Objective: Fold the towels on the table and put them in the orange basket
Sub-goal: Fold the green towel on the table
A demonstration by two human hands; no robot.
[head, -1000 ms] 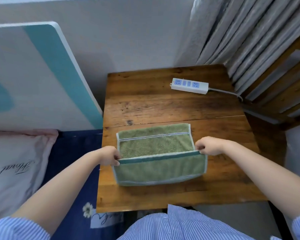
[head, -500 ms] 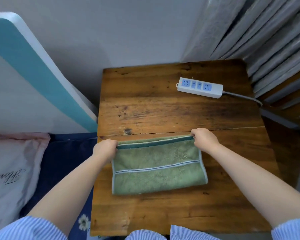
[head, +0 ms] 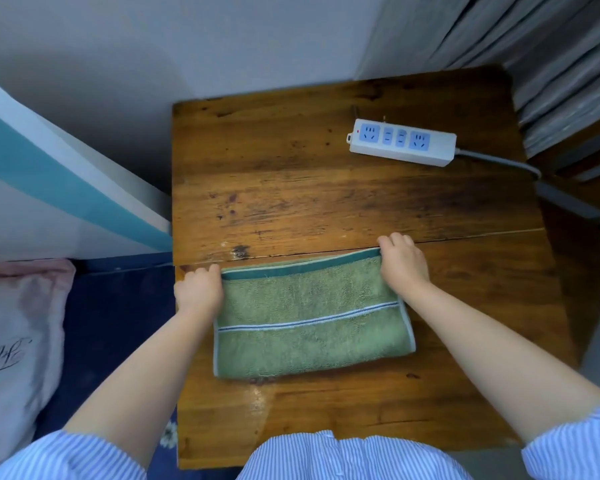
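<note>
Wooden table bears green towel, power strip.

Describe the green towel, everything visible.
The green terry towel lies folded into a flat rectangle, long side left to right, on the near half of the brown wooden table. It looks soft and looped, with pale edging along its sides, a dark green band along the far edge, and a thin white-and-blue stripe across the middle. The left hand grips its far left corner, the right hand its far right corner.
</note>
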